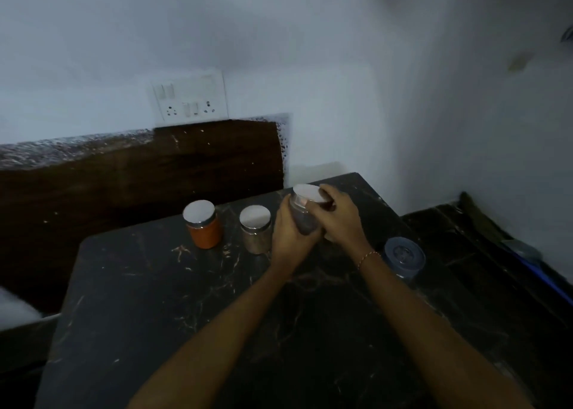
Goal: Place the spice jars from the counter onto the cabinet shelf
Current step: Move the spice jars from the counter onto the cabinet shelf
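On the dark marble counter [155,300] stand an orange-filled jar [203,224] and a pale-filled jar [256,229], both with silver lids. A third jar [304,205], dark inside with a silver lid, is tilted between my hands near the counter's back edge. My left hand [290,235] grips its body from the left. My right hand [339,219] wraps it from the right, fingers near the lid. No cabinet shelf is in view.
A clear container with a blue-grey lid [404,256] stands right of my right wrist. A white switch and socket panel [189,98] sits on the wall above a brown backsplash [124,173]. A lower dark surface [496,253] lies to the right.
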Demonstrator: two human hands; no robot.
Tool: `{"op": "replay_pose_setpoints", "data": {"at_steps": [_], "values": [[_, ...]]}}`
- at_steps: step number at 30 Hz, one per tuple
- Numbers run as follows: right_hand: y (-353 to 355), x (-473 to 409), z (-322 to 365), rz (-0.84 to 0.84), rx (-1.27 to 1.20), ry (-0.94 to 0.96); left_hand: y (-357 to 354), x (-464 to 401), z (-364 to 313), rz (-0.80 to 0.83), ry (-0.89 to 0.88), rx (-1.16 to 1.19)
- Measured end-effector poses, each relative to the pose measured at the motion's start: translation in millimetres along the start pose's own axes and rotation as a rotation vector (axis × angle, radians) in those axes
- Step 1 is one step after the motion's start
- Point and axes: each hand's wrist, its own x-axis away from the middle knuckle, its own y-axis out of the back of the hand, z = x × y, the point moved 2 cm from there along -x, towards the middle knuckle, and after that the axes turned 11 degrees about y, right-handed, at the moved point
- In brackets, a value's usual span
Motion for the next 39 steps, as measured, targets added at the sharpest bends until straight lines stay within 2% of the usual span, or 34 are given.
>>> {"op": "replay_pose_setpoints", "data": {"at_steps": [3, 6, 8, 11, 18, 25, 31, 36, 39], "values": [[0.8, -15.0, 19.7, -0.029, -0.442, -0.021, 41.7, -13.5, -21.8, 0.18, 0.074, 0.267], [-8.5, -22.8, 36.4, 0.173, -0.817, -0.139, 73.8, -18.0, -45.1, 0.344, 0.168, 0.599], [-19.5, -24.8, 48.9, 0.313, -0.943, -0.183, 87.2, -21.4, -57.8, 0.351, 0.195, 0.71], [-32.2, -29.9, 76.1, 0.396, -1.038, -0.148, 113.1, -25.3, -70.3, 0.312, 0.187, 0.793], [-42.8, -48.9, 135.1, 0.39, -1.022, 0.125, 179.5, -32.5, -100.8, 0.298, -0.016, 0.61], [-46.7, -63.6, 186.2, 0.347, -1.028, 0.21, 221.8, -41.1, -132.0, 0.235, -0.079, 0.577], [-47.9, -71.4, 214.6, 0.299, -0.963, 0.294, 247.2, -48.2, -150.3, 0.076, -0.119, 0.474], [-37.2, -81.8, 238.3, 0.279, -0.71, 0.406, 264.8, -51.2, -163.6, 0.058, -0.219, 0.445], [-19.9, -103.9, 266.3, 0.27, -0.622, 0.51, 282.0, -58.3, -195.8, 0.058, -0.313, 0.355]]}}
